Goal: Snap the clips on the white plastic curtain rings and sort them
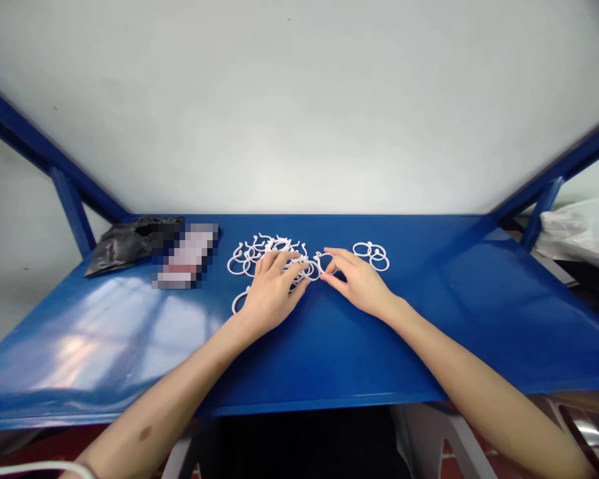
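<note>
White plastic rings [239,267], several with small hooked ends, lie in a loose pile left of centre on the blue table. My left hand [274,289] rests over the pile's near right side, thumb and forefinger closed around the edge of a ring there. Its fingers hide part of the heap. Just to the right, my right hand [360,279] pinches one white ring [321,271] between thumb and forefinger, beside the pile. Two more rings [379,267] sit beyond the right hand, touching or overlapping.
On the left of the blue table [299,372] lie a black plastic bag [124,246] and a pixelated flat item [187,256]. A pale wall [299,120] rises behind. Blue frame bars [72,206] slope at both sides. White plastic wrapping [584,233] is at the far right.
</note>
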Available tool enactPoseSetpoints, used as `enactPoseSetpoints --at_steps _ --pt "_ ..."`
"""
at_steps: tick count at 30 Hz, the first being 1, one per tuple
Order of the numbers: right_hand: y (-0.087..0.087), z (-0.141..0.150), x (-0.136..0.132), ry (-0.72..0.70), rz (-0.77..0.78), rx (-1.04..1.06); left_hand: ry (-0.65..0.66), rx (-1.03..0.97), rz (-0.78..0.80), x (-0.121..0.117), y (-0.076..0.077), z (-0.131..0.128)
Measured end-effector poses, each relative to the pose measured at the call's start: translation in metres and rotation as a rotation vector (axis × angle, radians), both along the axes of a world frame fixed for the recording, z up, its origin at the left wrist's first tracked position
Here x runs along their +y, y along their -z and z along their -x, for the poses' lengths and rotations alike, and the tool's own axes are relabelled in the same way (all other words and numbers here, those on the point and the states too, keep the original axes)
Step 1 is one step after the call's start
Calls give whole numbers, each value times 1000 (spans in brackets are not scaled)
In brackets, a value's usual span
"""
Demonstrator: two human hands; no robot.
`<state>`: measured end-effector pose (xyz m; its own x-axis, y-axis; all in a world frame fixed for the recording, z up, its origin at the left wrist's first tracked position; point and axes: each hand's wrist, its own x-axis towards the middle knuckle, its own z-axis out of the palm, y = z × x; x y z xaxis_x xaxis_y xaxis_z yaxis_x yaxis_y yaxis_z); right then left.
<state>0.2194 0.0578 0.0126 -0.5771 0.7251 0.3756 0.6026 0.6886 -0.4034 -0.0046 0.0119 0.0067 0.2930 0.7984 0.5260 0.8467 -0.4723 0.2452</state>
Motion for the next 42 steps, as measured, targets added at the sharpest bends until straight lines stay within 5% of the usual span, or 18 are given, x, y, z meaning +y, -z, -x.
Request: enactPoseSetpoints --at_steps 9,13,21,34,38,42 --pt "0 16 -17 -187 -190 178 76 -363 160 -4 -17 -2" --pt "0 16 -17 -174 -129 244 53 -460 197 -5 -19 -2" --pt "1 15 -18 -64 -62 259 107 -477 130 -6 -18 -3" --pt "4 14 -21 -172 -302 55 162 -380 -91 -6 2 -8" --pt "-6 9 -7 -54 -274 -13 129 -159 -88 -1 -2 -5" --pt "-13 -19 15 295 -251 -171 92 7 -67 0 -3 -3"
